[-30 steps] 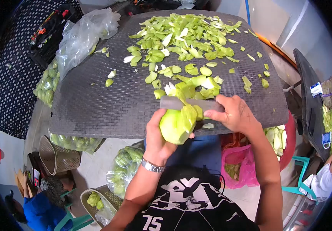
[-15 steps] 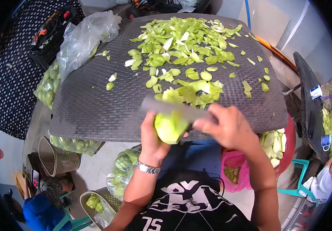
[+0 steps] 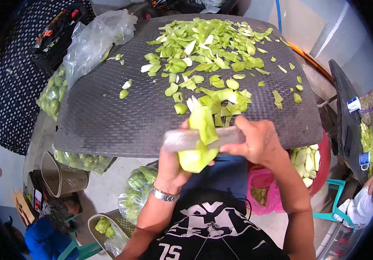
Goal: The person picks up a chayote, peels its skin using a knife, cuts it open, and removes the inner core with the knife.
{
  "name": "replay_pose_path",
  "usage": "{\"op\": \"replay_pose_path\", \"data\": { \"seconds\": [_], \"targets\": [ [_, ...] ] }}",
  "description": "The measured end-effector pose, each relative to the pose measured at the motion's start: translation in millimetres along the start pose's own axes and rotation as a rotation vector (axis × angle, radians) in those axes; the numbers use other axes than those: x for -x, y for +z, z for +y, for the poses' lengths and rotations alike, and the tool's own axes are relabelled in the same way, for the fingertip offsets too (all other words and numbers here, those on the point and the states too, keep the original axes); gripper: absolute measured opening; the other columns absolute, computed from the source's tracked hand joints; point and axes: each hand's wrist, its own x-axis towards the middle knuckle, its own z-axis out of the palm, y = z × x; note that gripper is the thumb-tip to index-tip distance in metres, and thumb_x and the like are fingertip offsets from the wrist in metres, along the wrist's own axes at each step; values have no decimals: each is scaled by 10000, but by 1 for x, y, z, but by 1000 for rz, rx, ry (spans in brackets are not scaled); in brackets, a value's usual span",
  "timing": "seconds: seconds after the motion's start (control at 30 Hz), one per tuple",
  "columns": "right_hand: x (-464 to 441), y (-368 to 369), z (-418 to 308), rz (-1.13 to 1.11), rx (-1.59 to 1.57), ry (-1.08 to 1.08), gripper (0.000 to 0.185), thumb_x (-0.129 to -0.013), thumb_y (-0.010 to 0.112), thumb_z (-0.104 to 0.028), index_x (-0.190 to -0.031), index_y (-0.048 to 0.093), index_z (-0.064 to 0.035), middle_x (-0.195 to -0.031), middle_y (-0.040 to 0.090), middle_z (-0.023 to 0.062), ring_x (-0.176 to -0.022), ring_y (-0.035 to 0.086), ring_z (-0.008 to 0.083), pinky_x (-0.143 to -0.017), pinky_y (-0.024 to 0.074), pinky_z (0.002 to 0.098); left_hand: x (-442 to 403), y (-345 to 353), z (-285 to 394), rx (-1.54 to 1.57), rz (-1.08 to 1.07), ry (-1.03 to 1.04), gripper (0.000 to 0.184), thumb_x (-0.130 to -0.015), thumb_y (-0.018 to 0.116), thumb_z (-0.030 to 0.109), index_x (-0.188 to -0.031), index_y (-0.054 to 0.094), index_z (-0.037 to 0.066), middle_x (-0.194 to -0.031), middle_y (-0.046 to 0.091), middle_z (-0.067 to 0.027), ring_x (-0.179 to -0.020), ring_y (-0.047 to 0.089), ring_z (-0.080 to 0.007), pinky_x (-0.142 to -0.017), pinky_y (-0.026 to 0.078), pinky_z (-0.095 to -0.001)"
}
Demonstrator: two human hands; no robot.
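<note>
currently, my left hand [image 3: 169, 167] is clamped around the green vegetable [image 3: 197, 160], held at the middle of the near edge of the tabletop [image 3: 108, 125]. my right hand [image 3: 258, 141] is closed on the knife [image 3: 228, 136] — its blade lies crosswise over the vegetable, with a peel strip [image 3: 203, 123] across it. loose peelings [image 3: 212, 41] are heaped toward the far edge; a clear plastic bag [image 3: 94, 41] lies at the far left corner.

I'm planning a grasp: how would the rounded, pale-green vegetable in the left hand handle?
The rounded, pale-green vegetable is probably slippery: its bared surface looks smooth. It seems stiff, uncrushed in the left hand. It may roll unevenly, given its angular end.
</note>
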Motion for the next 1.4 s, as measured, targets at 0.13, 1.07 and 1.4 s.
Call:
{"op": "replay_pose_path", "data": {
  "seconds": [0.13, 1.07, 1.4],
  "targets": [
    [10, 2, 35, 11, 50, 85, 677, -814, 760, -693, -854, 573, -43, -641, 658, 181, -626, 694, 411, -602, 542, 499, 3, -3, 15, -60, 39, -89, 523, -1061, 530, 452, -1398, 566, 55, -1211, 712, -177, -947, 753, -313, -650, 654, -513],
    [20, 6, -33, -42, -342, 60, 631, -877, 772, -621, -861, 567, -24, -635, 634, 213, -663, 707, 440, -616, 556, 503, -12, -33, -19, 215, 119, -45, 533, -1016, 588, 374, -1403, 559, 8, -1315, 667, -204, -1170, 676, -366, -1058, 534, -506],
    [7, -3, -7, -63, -253, -105, 684, -831, 752, -708, -863, 584, -45, -650, 659, 179, -659, 716, 411, -635, 571, 506, -1, -45, -24, 336, -287, -202, 692, -994, 543, 477, -1483, 500, -11, -1377, 630, -264, -1080, 709, -441, -793, 635, -587]
  ]
}}
